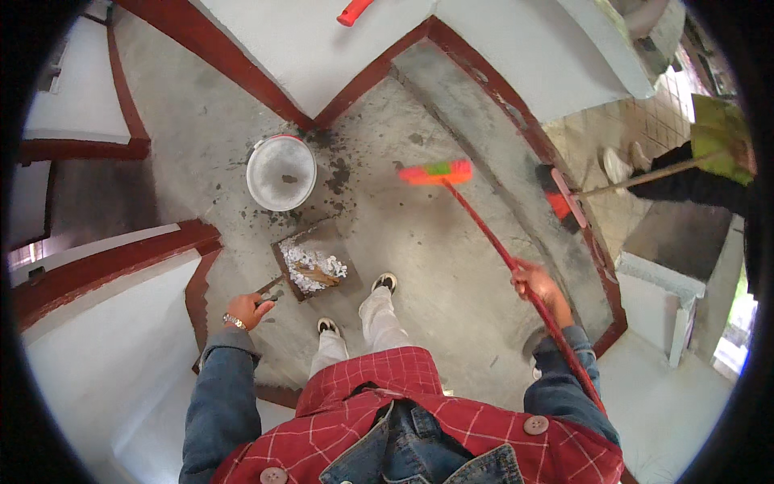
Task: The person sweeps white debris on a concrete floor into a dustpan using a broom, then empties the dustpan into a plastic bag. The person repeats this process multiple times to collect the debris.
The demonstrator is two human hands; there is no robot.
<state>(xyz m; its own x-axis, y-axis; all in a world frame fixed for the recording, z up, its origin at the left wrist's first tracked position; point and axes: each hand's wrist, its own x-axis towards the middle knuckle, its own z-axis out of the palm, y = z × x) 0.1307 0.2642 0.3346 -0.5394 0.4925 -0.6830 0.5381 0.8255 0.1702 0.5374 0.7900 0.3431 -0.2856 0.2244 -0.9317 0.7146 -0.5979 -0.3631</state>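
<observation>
My left hand [247, 310], with a metal watch at the wrist, grips the handle of a long-handled dustpan [347, 242] low on the left. White scraps [302, 257] and a brown piece [323, 277] lie inside the pan, near my feet. My right hand [537, 283] is closed around the red stick of a broom [484, 227]. The broom's head, with pink, green and orange bristles, is blurred and sits away from the dustpan, over the concrete floor [441, 254].
A round white bucket [282, 172] stands beyond the dustpan, with dark wet spots around it. White walls with red-brown bases [314, 115] jut in. At right, another person [683, 175] has a long-handled broom [568, 196] by the raised edge. A red handle [354, 12] shows at the top.
</observation>
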